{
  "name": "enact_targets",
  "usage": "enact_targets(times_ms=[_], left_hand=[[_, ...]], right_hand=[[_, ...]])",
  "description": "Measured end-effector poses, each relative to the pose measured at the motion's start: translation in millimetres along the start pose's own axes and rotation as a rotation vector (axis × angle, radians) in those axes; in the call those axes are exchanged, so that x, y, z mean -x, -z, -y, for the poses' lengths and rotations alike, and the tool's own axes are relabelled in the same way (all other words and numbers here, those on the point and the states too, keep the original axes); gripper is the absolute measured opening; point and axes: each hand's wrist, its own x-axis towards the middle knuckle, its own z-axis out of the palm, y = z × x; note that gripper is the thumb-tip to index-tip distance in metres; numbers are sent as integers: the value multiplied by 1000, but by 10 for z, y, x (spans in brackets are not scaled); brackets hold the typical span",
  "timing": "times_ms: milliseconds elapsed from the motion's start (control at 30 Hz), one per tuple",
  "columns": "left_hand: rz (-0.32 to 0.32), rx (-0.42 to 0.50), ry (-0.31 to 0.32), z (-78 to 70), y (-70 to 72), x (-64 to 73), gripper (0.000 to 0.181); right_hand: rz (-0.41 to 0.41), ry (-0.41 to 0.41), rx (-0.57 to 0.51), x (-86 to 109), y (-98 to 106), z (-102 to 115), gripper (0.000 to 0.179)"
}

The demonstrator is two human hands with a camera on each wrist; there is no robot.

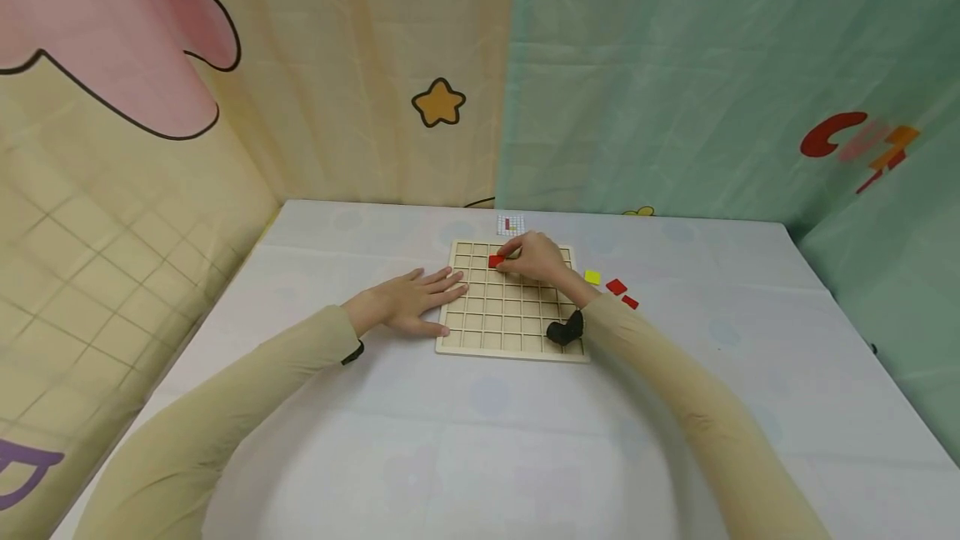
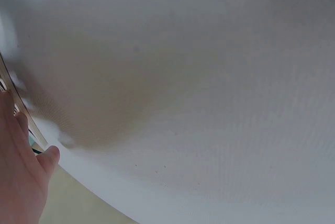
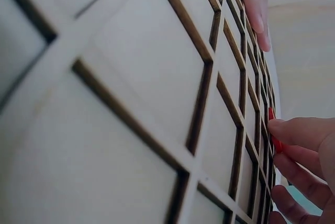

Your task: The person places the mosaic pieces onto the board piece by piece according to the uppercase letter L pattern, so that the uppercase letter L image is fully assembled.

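Note:
A wooden grid board (image 1: 502,354) with raised square cells lies on the table. Over its far part, my right hand (image 1: 534,258) pinches a red tile (image 1: 496,261) between thumb and fingers. The right wrist view shows the same red tile (image 3: 276,144) at the board's surface; whether it sits fully inside a cell cannot be told. My left hand (image 1: 408,302) lies with spread, straight fingers on the board's left edge. In the left wrist view only part of that hand (image 2: 21,171) shows, beside the board's rim.
Right of the board lie a yellow tile (image 1: 592,277), a red tile (image 1: 617,287) and a narrower-looking red piece (image 1: 630,302). Behind the board is a small card (image 1: 511,226) printed with a grid and coloured shapes. Curtains (image 1: 645,90) hang along the white table's (image 1: 480,457) far edge.

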Motion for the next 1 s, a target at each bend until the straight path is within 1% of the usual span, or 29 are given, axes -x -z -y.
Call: enact_targets(times_ms=[200,300,467,633,833,1000], left_hand=[[-10,8,-5,3,5,-1,81],[-12,8,-10,8,4,-4,81],[-11,11,-16,10,2,-4,82],[4,2,-4,-1,12,-11,82],[10,2,3,-21,38,4,83],[11,-8,6,-16,28,5,82]], right_hand=[[29,-29,9,-9,9,17,33],[34,-31,15,-14,13,20,34],[39,-16,26,-15,6,10,34],[39,3,30,-4,16,12,34],[-1,32,75,23,54,31,36],[-67,48,49,79,138,-1,34]])
